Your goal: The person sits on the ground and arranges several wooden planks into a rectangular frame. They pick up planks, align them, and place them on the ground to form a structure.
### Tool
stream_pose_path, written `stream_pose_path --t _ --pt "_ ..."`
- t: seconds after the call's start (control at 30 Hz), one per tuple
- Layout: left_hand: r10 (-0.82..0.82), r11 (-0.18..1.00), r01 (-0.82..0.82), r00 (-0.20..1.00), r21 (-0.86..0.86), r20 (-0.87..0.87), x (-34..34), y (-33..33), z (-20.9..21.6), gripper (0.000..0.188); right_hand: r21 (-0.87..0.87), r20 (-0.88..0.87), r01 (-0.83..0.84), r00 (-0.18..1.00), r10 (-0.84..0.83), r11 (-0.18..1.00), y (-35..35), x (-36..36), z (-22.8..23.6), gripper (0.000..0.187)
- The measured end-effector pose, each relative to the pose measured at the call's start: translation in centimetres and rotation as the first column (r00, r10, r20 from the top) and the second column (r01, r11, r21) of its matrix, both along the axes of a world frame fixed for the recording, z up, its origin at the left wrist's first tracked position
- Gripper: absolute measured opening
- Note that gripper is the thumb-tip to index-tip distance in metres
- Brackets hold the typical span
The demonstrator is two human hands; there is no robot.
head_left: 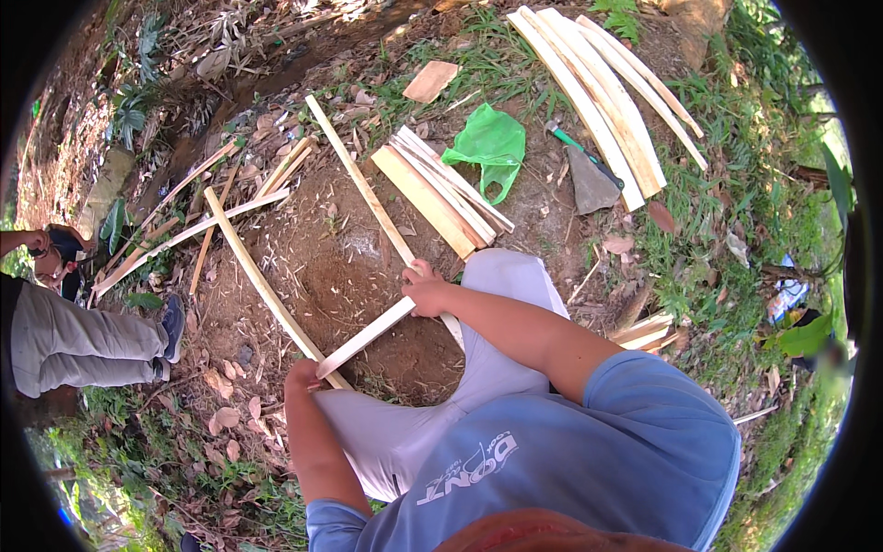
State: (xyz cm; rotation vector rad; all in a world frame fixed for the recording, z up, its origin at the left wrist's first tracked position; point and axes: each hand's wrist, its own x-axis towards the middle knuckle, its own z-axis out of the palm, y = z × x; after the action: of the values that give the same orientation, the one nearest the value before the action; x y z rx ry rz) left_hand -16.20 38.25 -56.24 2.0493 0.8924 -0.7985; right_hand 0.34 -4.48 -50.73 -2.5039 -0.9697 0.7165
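Note:
A short pale wooden slat [368, 336] lies crosswise between two long wooden strips. My right hand [426, 289] is closed round the slat's upper right end, where it meets the right long strip [361, 179]. At the slat's other end, beside the left long strip [262, 282], is my left hand [302, 374]. It grips that end with the wrist bent, its fingers partly hidden. Both long strips stretch away from me over bare soil, and their near ends reach my legs.
Several short boards [428, 202] lie ahead, beside a green plastic bag [487, 147]. A green-handled hammer [561, 133] rests by a grey stone [591, 184]. Long planks [598, 101] are at the far right. Another person's grey-trousered legs [92, 345] stand at left, near thin sticks [193, 230].

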Motion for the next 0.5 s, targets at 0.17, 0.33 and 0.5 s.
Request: stream_pose_path --t 0.17,0.33,0.5 --pt "-0.327 0.944 0.325 0.945 0.063 0.024 -1.2 3.1 -1.7 0.031 0.033 0.009 -0.015 1.000 0.015 0.999 0.8 -0.1 -0.5 0.049" --pt "0.104 0.992 -0.107 0.994 -0.073 -0.041 -0.1 0.7 -1.5 0.033 0.022 0.010 -0.002 1.000 0.002 1.000 0.4 0.2 -1.5 0.048" --pt "0.198 0.979 -0.201 0.977 -0.024 -0.081 0.3 0.3 -0.7 0.041 0.022 0.007 -0.014 1.000 0.014 1.000 0.7 0.2 -1.4 0.047"
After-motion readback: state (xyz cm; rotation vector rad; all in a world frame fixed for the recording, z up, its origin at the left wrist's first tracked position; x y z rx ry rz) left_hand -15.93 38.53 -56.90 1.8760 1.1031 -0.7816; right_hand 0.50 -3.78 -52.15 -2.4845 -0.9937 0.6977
